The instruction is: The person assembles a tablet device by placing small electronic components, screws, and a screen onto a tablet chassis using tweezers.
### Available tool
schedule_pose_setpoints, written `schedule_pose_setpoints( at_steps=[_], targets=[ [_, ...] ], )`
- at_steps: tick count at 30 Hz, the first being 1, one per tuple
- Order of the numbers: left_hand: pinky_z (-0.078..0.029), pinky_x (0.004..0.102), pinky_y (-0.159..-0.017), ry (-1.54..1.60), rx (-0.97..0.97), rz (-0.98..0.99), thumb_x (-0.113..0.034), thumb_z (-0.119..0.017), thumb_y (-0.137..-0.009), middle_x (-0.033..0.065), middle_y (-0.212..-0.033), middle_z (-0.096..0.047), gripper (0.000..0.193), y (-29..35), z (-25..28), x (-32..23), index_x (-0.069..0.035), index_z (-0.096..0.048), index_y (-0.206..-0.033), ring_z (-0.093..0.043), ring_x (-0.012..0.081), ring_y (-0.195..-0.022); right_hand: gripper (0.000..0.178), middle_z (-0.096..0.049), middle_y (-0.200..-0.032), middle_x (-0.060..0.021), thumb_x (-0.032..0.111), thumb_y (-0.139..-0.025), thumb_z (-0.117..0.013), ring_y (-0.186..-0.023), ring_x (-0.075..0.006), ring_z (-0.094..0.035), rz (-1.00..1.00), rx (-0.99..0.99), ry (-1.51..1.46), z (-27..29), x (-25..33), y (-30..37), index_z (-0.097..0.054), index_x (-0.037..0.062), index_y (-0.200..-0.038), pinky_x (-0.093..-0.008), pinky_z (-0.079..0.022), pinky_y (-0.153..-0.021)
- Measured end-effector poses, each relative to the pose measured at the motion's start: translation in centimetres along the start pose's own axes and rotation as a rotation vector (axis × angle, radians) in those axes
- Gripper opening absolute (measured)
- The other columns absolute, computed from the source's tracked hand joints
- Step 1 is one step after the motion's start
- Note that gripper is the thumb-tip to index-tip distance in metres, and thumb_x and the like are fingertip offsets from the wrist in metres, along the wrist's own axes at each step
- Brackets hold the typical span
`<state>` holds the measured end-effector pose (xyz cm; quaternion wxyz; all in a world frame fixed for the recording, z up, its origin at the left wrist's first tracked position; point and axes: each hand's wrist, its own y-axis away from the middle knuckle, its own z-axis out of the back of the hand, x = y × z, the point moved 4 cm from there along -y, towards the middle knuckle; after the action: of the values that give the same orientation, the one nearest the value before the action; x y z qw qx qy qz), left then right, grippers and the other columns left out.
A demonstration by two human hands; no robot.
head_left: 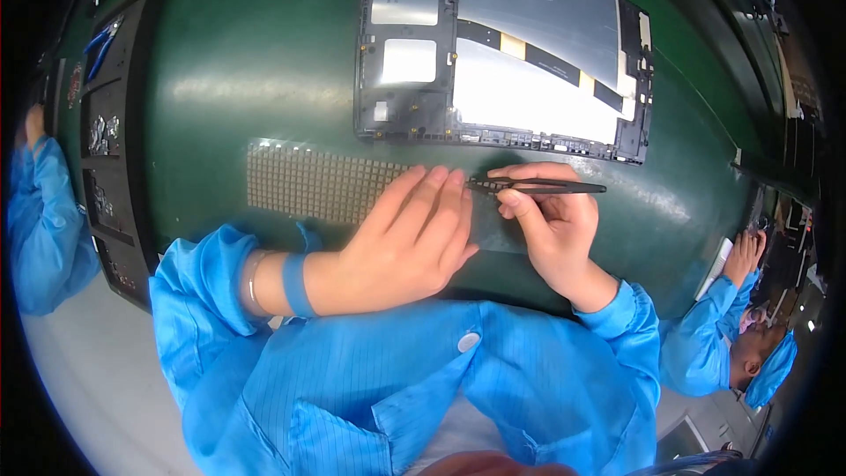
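Note:
My left hand [414,238] lies flat, fingers stretched out, on the right part of a clear sheet of small square brown pads [308,181]. A blue band [297,285] circles that wrist. In my right hand [555,225] is a pair of black tweezers [560,186], pinched between thumb and fingers. Their tips point left, close to the left fingertips at the sheet's right end; whether they grip a pad is too small to tell. Beyond both hands lies an opened tablet-like device [538,53], with a silver battery area [533,97] and a dark flat ribbon cable [551,62] across it.
The green work mat [256,62] covers the bench. A black compartment tray [132,123] stands at the left, holding blue-handled pliers [104,46] and small parts. Another person's blue sleeve [53,229] shows at far left; a second person [718,335] works at the right.

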<state>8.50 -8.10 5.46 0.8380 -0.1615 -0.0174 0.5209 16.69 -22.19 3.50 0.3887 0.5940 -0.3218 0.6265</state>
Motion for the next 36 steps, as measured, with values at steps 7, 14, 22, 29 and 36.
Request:
schedule_pose_setpoints(
  at_steps=[7, 14, 22, 29, 36],
  targets=[
    [-0.045, 0.0445, -0.091, -0.025, -0.034, 0.007, -0.032, -0.063, -0.074, 0.0204, -0.109, -0.059, 0.045, -0.1, -0.1, 0.1, 0.003, -0.062, -0.102, -0.057, 0.031, -0.102, 0.018, -0.067, -0.09, -0.0129, -0.004, -0.077, -0.068, -0.079, -0.0189, -0.066, 0.276, 0.054, 0.308, -0.6, 1.5, -0.4, -0.058, -0.0032, -0.093, -0.0281, -0.054, -0.067],
    [-0.045, 0.0447, -0.09, -0.046, -0.019, 0.021, -0.033, -0.062, -0.073, 0.0155, -0.104, -0.06, 0.044, -0.2, -0.4, -0.1, -0.004, -0.062, -0.106, -0.057, 0.0275, -0.098, 0.023, -0.064, -0.088, -0.0186, -0.009, -0.076, -0.068, -0.086, -0.0302, -0.066, 0.361, 0.067, 0.155, 2.1, 5.2, -2.1, -0.055, -0.0061, -0.094, -0.0332, -0.055, -0.068],
    [-0.045, 0.0449, -0.088, -0.014, -0.085, 0.039, -0.036, -0.064, -0.072, 0.0116, -0.101, -0.058, 0.051, -0.3, -0.8, -0.2, -0.001, -0.061, -0.109, -0.056, 0.024, -0.096, 0.013, -0.063, -0.09, -0.0131, -0.002, -0.088, -0.053, -0.065, -0.0105, -0.053, 0.263, 0.27, 0.141, 1.6, 8.1, -18.2, -0.053, -0.0039, -0.101, -0.0236, -0.047, -0.062],
    [-0.047, 0.0434, -0.088, -0.022, -0.163, 0.055, -0.019, -0.053, -0.076, 0.0107, -0.089, -0.057, 0.033, -0.7, -0.8, 0.0, 0.003, -0.064, -0.097, -0.056, 0.0232, -0.09, 0.015, -0.062, -0.082, -0.005, 0.004, -0.086, -0.062, -0.065, -0.0072, -0.055, 0.271, 0.255, 0.083, 1.5, 6.6, -20.4, -0.058, -0.0009, -0.099, -0.0218, -0.051, -0.061],
    [-0.047, 0.0427, -0.087, -0.006, -0.164, 0.07, -0.017, -0.052, -0.075, 0.0107, -0.089, -0.057, 0.031, -0.7, -0.8, 0.2, 0.004, -0.064, -0.096, -0.057, 0.023, -0.09, 0.014, -0.064, -0.089, -0.0103, 0.003, -0.088, -0.057, -0.064, -0.0069, -0.053, 0.308, 0.267, 0.177, 1.1, 6.4, -20.6, -0.055, -0.0029, -0.101, -0.0215, -0.049, -0.062]
  ],
)
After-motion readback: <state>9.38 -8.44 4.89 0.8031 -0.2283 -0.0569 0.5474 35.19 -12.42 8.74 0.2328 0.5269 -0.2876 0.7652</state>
